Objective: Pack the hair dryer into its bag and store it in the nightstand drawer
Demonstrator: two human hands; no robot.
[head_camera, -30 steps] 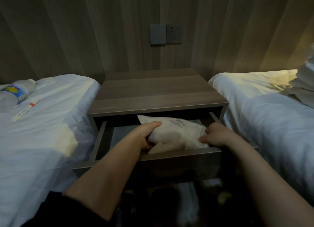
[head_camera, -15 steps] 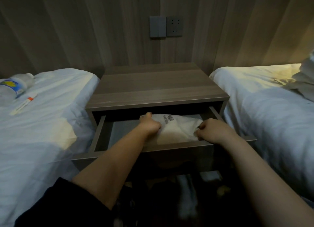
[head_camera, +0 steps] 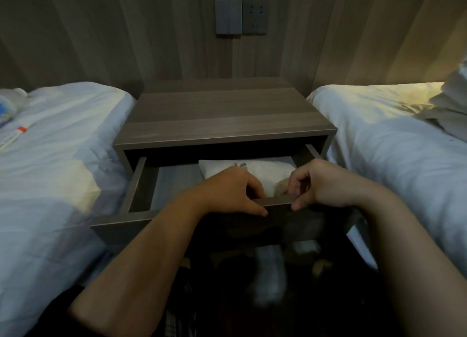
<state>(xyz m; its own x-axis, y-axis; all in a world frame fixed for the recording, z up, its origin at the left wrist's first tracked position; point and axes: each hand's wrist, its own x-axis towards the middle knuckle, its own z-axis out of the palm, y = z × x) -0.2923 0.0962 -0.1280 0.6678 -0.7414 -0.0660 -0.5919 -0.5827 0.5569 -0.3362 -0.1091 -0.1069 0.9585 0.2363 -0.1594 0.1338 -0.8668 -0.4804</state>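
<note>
The bag (head_camera: 262, 168) lies in the drawer (head_camera: 113, 223) at centre, so my left hand (head_camera: 231, 191) and right hand (head_camera: 322, 185) curl fingers (head_camera: 254, 186) round its front to close it.

The left bed (head_camera: 63, 159) carries 2 things: a bottle (head_camera: 7, 107) and a red-banded white stick (head_camera: 12, 137) — the right bed (head_camera: 391, 147), crumpled linen (head_camera: 452, 104). Wall switch (head_camera: 228, 15) just beside socket (head_camera: 255, 15).

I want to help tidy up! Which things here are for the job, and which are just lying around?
For the job: white bag in the open drawer; left hand and right hand, both gripping its front edge.
Just lying about: bottle and white stick on the left bed.
</note>
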